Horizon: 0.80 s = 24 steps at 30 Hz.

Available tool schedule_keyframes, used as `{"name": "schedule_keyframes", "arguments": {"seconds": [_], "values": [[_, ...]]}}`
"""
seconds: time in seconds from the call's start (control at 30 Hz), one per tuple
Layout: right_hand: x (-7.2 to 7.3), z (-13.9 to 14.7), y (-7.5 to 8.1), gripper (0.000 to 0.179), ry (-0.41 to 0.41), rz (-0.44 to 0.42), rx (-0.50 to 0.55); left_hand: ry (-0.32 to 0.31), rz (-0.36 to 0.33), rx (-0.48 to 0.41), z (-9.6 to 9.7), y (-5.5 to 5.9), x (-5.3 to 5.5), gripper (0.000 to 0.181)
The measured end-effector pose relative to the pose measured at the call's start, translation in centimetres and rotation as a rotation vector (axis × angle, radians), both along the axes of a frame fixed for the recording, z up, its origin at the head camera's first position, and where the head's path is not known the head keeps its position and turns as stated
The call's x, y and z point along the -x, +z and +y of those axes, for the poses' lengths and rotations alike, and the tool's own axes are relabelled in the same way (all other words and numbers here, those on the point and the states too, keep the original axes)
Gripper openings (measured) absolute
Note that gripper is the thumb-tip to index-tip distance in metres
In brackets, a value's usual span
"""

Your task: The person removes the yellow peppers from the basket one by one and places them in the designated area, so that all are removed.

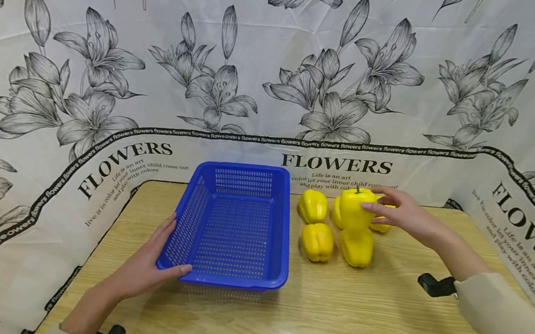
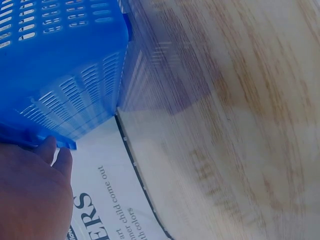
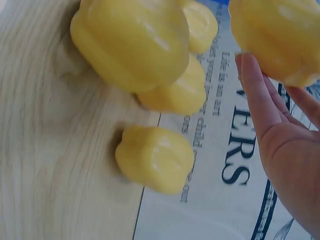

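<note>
A blue plastic basket (image 1: 228, 280) with slotted walls stands on the table, with nothing inside it. My left hand (image 1: 147, 264) grips its near left corner, thumb on the front rim and fingers along the left side; in the left wrist view, fingertips (image 2: 62, 159) touch the rim. Above the other peppers, my right hand (image 1: 404, 214) holds a yellow bell pepper (image 1: 355, 205) with its green stem upward. That held pepper (image 3: 280, 37) is clear of the table in the right wrist view. Several more yellow bell peppers (image 1: 316, 242) sit below and around it, right of the basket.
The wood-grain table (image 1: 354, 317) meets a white flower-printed cloth (image 1: 234, 113) at the back and sides. Black straps with dark fittings (image 1: 435, 285) sit at both wrists. Bare wood lies in front of the basket and peppers.
</note>
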State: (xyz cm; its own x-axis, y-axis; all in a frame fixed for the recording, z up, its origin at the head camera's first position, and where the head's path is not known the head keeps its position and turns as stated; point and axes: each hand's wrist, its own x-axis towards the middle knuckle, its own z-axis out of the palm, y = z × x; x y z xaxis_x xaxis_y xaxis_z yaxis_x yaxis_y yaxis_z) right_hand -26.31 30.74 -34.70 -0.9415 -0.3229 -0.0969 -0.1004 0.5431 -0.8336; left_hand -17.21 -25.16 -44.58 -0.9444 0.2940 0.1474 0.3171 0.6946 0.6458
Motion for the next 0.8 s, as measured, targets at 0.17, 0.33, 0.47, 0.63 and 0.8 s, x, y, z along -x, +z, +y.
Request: {"name": "schedule_keyframes", "arguments": {"seconds": [0.17,0.33,0.47,0.63,0.8], "values": [[-0.4,2.4,-0.1,0.063,0.025,-0.012,0.015,-0.004,0.003,-0.003,0.0,-0.1,0.0,0.109],[-0.7,4.7,-0.6,0.061,0.024,-0.045,0.021,-0.005,0.005,-0.003,0.0,-0.2,0.1,0.109],[-0.9,6.4,-1.2,0.063,0.024,-0.064,0.008,-0.003,0.005,0.000,-0.1,-0.2,0.1,0.109],[-1.2,8.4,-2.4,0.064,0.034,-0.081,0.021,-0.008,-0.001,-0.009,0.0,-0.2,0.1,0.108],[-1.4,10.0,-3.7,0.066,0.030,-0.118,0.032,-0.010,-0.002,-0.007,0.0,-0.1,0.1,0.108]]}}
